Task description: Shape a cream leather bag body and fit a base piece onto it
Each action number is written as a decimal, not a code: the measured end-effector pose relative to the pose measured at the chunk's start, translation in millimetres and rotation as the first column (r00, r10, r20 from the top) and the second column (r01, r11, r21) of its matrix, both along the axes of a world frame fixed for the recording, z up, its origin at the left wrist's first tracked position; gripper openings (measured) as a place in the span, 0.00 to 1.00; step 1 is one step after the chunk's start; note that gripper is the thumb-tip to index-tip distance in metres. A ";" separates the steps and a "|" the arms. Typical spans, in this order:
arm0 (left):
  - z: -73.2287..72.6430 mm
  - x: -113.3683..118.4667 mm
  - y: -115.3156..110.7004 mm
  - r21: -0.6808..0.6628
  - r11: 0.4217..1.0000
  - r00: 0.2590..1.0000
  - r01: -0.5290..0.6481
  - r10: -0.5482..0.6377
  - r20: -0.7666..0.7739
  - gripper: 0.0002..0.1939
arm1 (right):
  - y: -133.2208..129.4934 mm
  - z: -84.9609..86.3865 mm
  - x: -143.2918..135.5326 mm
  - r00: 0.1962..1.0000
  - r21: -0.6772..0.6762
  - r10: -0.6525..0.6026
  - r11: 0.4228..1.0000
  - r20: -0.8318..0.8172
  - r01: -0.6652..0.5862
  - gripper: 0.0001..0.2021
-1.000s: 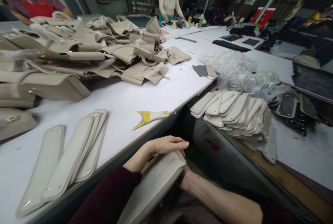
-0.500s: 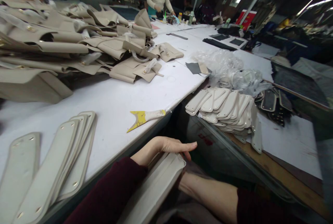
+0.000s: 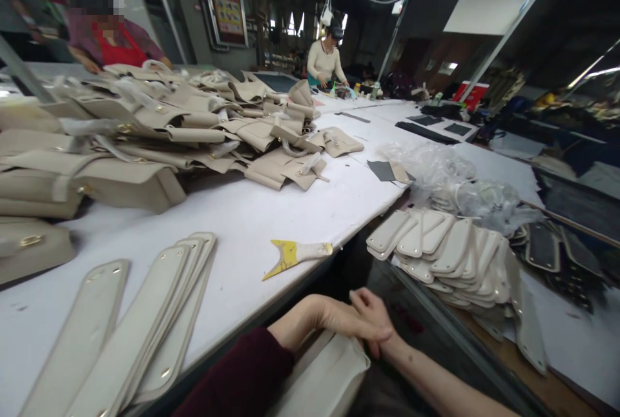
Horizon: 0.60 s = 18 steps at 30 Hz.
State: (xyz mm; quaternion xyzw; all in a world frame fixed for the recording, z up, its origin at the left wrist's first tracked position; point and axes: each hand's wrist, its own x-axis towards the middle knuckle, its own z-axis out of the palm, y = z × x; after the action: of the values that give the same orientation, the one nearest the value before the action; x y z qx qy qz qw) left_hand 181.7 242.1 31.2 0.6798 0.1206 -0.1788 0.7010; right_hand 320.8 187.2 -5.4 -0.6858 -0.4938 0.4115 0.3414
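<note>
My left hand [image 3: 336, 318], in a maroon sleeve, and my right hand [image 3: 374, 321] meet fingers to fingers low in the view, in the gap between two tables. Just under them, a beige oblong panel [image 3: 327, 372] lies tilted in my lap, its far end below my wrists. Whether either hand grips it is hidden. A yellow-and-white scraper [image 3: 296, 253] lies on the white table's edge [image 3: 252, 223] a little beyond my left hand.
Several beige oblong panels [image 3: 145, 320] lie fanned at the near left, and a stack of them [image 3: 450, 255] is on the right table beside plastic bags [image 3: 450, 178] and dark panels [image 3: 547, 249]. Beige bag parts [image 3: 169, 126] are heaped behind. Two people [image 3: 327, 62] work farther off.
My right hand has come up from under the panel to meet the left hand above its end. The view has tilted upward, showing more of the room.
</note>
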 end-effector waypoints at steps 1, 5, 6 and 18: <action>0.0 0.5 0.6 0.031 0.999 1.000 0.004 -0.003 -0.004 0.36 | 13.2 7.7 3.0 0.996 0.079 0.022 0.996 0.082 -0.028 0.15; -1.6 2.0 2.3 0.148 0.988 0.998 0.037 -0.030 -0.054 0.30 | 71.1 46.0 -8.2 0.880 0.308 0.230 0.874 0.416 -0.375 0.12; -2.2 2.0 2.6 0.151 0.988 0.998 0.045 -0.038 -0.047 0.29 | 84.4 53.0 -18.3 0.810 0.297 0.315 0.815 0.495 -0.498 0.14; -20.7 -0.9 1.3 -0.039 0.999 0.998 -0.009 0.007 -0.058 0.29 | 80.7 70.9 -2.0 0.463 -0.034 0.657 0.596 0.595 -0.802 0.16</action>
State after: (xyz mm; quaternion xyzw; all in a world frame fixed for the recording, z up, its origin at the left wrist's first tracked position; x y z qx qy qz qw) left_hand 180.8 243.4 10.4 0.6599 0.1400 -0.1978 0.7112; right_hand 318.8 267.9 65.5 -0.4420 -0.8636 0.2359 0.0562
